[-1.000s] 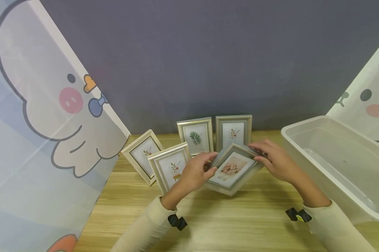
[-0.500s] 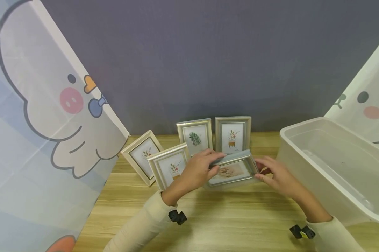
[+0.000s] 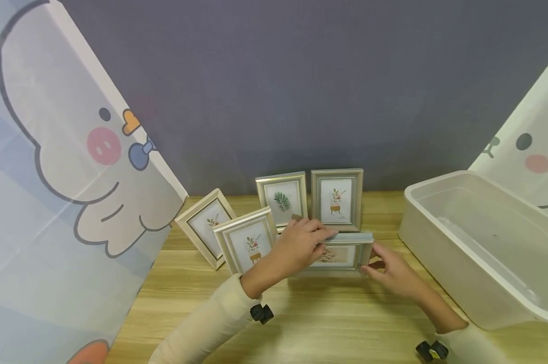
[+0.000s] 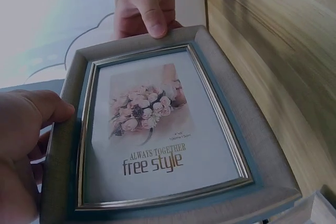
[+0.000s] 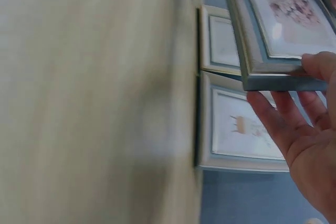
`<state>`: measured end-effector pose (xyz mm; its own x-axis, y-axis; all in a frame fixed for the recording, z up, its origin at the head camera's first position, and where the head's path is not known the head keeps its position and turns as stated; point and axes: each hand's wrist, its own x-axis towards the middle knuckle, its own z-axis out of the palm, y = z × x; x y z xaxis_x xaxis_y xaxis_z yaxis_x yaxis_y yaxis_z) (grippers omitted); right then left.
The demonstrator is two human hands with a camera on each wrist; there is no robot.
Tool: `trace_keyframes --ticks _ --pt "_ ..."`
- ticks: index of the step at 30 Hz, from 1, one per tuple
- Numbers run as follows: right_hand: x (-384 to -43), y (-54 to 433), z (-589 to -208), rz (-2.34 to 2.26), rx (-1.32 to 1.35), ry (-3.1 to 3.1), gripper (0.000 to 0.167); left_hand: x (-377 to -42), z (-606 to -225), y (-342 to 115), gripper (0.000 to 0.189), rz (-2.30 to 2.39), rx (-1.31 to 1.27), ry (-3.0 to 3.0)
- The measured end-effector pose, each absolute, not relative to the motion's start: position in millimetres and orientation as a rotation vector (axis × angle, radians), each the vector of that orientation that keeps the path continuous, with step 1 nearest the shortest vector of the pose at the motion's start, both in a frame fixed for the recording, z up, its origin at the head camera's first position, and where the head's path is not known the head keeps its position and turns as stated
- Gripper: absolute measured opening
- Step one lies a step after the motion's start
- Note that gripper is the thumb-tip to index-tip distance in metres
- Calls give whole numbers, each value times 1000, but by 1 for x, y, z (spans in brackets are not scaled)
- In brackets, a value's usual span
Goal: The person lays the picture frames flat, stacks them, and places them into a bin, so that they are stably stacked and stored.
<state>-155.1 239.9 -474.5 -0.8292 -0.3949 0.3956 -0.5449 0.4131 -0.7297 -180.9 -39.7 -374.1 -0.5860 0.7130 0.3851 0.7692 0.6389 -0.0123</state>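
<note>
Both hands hold a grey-silver picture frame (image 3: 365,251) with a pink flower bouquet print, above the wooden table. In the head view, my left hand (image 3: 297,245) grips its top left part and covers that corner. On the right edge, my right hand (image 3: 390,270) pinches the frame between thumb and fingers. The left wrist view shows the left thumb (image 4: 55,106) on the face of the bouquet frame (image 4: 68,145). In the right wrist view, the right hand (image 5: 310,150) has its thumb on the front border and its fingers behind the frame.
Behind stand a fern picture frame (image 3: 282,201) and a grey potted-plant frame (image 3: 336,198). Two lighter frames, one nearer (image 3: 248,240) and one tilted at the far left (image 3: 208,226), stand left. A pale plastic bin (image 3: 460,263) is at right on the wooden table (image 3: 328,323).
The bouquet frame has turned from a slanted, corner-up pose to level and more upright, and its top edge has come lower in view. The right hand has moved lower along with it.
</note>
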Motion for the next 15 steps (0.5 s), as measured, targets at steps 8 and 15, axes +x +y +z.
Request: trace_keyframes --ticks 8,15 --pt "-151 235 -491 1424 817 -2413 49 -181 -376 -38 36 -185 -1190 -2492" --pt "-151 236 -489 1417 851 -2373 46 -182 -370 -41 36 -239 -1174 -2549"
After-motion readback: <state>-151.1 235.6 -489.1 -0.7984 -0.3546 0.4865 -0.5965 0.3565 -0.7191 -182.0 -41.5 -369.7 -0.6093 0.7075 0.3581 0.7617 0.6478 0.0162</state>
